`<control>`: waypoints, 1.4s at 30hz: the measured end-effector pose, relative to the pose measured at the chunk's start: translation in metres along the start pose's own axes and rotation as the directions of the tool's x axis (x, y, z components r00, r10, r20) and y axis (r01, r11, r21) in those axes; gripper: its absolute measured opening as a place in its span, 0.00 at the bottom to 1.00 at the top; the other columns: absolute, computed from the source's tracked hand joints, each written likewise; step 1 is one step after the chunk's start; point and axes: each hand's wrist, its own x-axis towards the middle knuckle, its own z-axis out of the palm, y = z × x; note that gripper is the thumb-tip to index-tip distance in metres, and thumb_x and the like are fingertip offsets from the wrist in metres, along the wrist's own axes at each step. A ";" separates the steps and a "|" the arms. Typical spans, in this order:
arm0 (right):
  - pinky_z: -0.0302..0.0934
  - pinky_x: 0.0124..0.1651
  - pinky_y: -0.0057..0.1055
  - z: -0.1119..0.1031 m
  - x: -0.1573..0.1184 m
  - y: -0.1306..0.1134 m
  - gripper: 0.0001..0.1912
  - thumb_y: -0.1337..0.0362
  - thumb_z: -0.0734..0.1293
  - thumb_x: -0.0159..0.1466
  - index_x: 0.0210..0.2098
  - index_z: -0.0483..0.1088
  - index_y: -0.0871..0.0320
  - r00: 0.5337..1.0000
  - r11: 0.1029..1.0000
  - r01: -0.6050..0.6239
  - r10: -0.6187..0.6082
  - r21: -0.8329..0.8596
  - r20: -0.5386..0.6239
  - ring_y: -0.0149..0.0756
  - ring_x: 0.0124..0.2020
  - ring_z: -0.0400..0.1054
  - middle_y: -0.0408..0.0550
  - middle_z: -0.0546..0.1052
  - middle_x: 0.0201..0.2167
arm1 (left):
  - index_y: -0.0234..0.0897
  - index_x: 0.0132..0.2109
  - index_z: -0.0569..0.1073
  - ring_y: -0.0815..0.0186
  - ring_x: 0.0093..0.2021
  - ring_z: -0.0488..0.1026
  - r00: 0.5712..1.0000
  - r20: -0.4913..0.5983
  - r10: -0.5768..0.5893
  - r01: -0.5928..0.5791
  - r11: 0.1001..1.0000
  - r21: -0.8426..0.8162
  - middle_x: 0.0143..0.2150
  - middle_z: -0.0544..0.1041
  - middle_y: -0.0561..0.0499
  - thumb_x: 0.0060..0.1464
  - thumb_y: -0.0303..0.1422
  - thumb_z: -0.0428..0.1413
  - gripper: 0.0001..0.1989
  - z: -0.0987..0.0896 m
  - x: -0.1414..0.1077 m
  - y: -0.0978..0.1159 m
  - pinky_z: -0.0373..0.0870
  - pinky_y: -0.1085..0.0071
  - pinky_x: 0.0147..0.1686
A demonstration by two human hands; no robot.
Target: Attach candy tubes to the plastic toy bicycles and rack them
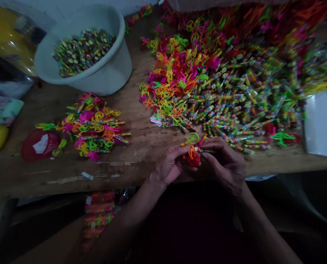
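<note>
My left hand (170, 164) pinches a small plastic toy (193, 157) with orange and red parts and a green ring at its top, just above the table's front edge. From the other side my right hand (226, 165) closes its thumb and fingers at the toy's edge. What sits between those fingertips is too small and dim to make out. Just beyond both hands spreads a heap of candy tubes (235, 106) in clear wrappers. Bright plastic toys (174, 77) lie heaped at its left.
A smaller pile of toys and tubes (94, 128) lies on the left of the wooden table (136, 146), beside a red round dish (28, 146). Behind stands a white tub (111, 79) of candy tubes. A white sheet-like thing (321, 124) lies at right.
</note>
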 end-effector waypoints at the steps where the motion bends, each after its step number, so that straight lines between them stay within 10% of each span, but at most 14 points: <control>1: 0.62 0.46 0.37 0.001 -0.001 0.001 0.07 0.69 0.65 0.60 0.38 0.70 0.55 1.000 1.000 -0.007 0.007 0.006 -0.008 0.36 0.42 0.66 0.47 0.71 0.37 | 0.30 0.38 0.74 0.65 0.26 0.76 1.000 0.015 -0.009 0.009 1.000 0.021 0.28 0.77 0.48 0.50 0.31 0.57 0.09 0.000 0.000 0.000 0.75 0.73 0.24; 23: 0.63 0.36 0.37 -0.007 -0.015 -0.003 0.12 0.74 0.65 0.57 0.39 0.68 0.54 0.976 0.941 0.215 -0.211 -0.262 0.043 0.37 0.36 0.67 0.48 0.70 0.34 | 0.28 0.31 0.73 0.62 0.24 0.76 0.972 0.026 -0.232 0.227 0.966 0.123 0.25 0.77 0.44 0.48 0.28 0.55 0.05 0.013 -0.004 0.013 0.73 0.69 0.26; 33: 0.65 0.31 0.31 -0.009 -0.012 -0.009 0.09 0.73 0.60 0.60 0.37 0.67 0.55 0.902 0.936 0.240 -0.117 -0.256 0.415 0.35 0.33 0.66 0.49 0.69 0.33 | 0.31 0.28 0.70 0.74 0.23 0.69 0.987 -0.140 -0.080 0.113 0.961 0.251 0.24 0.72 0.53 0.44 0.30 0.61 0.08 0.003 -0.016 -0.002 0.69 0.77 0.26; 36: 0.67 0.41 0.35 0.017 -0.015 -0.011 0.15 0.73 0.59 0.61 0.47 0.63 0.55 0.929 0.941 0.241 -0.153 -0.236 0.336 0.37 0.42 0.67 0.51 0.70 0.39 | 0.31 0.32 0.72 0.73 0.26 0.70 0.983 -0.182 -0.013 0.071 0.946 0.318 0.27 0.73 0.52 0.44 0.32 0.62 0.09 -0.011 -0.026 0.012 0.69 0.76 0.28; 39: 0.66 0.48 0.38 0.037 -0.016 -0.010 0.24 0.71 0.59 0.62 0.58 0.54 0.56 0.982 0.942 0.164 -0.127 -0.294 0.141 0.40 0.50 0.64 0.55 0.66 0.50 | 0.31 0.32 0.73 0.72 0.25 0.70 0.910 -0.348 0.225 -0.019 0.861 0.508 0.26 0.75 0.53 0.43 0.33 0.62 0.10 -0.035 -0.044 0.051 0.68 0.76 0.28; 42: 0.66 0.47 0.37 0.027 -0.019 -0.002 0.22 0.71 0.59 0.62 0.55 0.59 0.55 0.992 0.903 0.122 -0.109 -0.412 0.056 0.39 0.48 0.66 0.54 0.67 0.49 | 0.32 0.32 0.72 0.77 0.22 0.66 0.696 -0.498 0.518 0.073 0.639 0.766 0.21 0.72 0.59 0.47 0.33 0.59 0.07 -0.065 -0.065 0.099 0.61 0.82 0.24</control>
